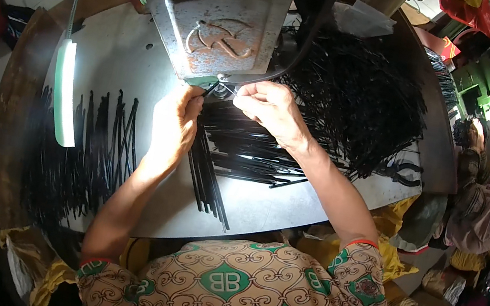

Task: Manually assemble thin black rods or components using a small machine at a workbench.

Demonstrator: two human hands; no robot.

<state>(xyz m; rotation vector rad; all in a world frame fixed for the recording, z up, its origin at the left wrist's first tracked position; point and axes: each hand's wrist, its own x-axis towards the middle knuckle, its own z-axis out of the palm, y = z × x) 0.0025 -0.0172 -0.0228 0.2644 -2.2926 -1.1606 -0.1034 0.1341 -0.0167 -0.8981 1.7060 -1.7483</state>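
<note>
Under the front of a metal machine head [224, 28], with an umbrella shape raised on its plate, both my hands are close together. My left hand [173, 119] is closed on thin black rods [209, 176], whose long ends slant down toward me over the table. One dark tip sticks out above its fingers, below the machine. My right hand [275, 111] pinches a thin, shiny, wire-like piece [225, 86] beside that tip. What lies exactly between the fingertips is too small to make out.
A large heap of black rods [352, 100] covers the table's right side, with pliers [408, 174] at its edge. More rods [80, 157] lie at the left, below a lit lamp [65, 95] on a bendable neck. Another person [484, 208] sits at the far right.
</note>
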